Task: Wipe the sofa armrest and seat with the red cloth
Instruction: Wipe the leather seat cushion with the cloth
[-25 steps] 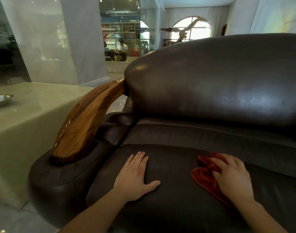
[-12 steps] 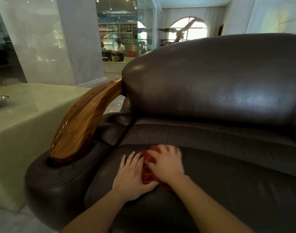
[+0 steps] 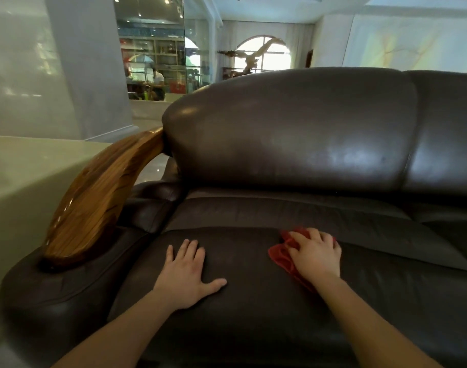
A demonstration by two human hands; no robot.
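Note:
A dark brown leather sofa fills the view, with its seat cushion (image 3: 253, 301) low in the middle and a curved wooden armrest (image 3: 99, 197) at the left over a padded leather arm (image 3: 54, 296). My right hand (image 3: 316, 254) presses the crumpled red cloth (image 3: 281, 254) flat onto the seat, right of centre; most of the cloth is hidden under the palm. My left hand (image 3: 187, 274) lies flat on the seat with fingers spread, holding nothing, about a hand's width from the padded arm.
A pale green stone table (image 3: 22, 176) stands close against the sofa's left side. The tall backrest (image 3: 293, 128) rises behind the seat. A white pillar (image 3: 89, 67) and a glass partition stand further back, with a person seated far off.
My right hand has slid the red cloth to the right across the seat, away from my left hand, which it was touching half a second ago. The left hand has stayed put.

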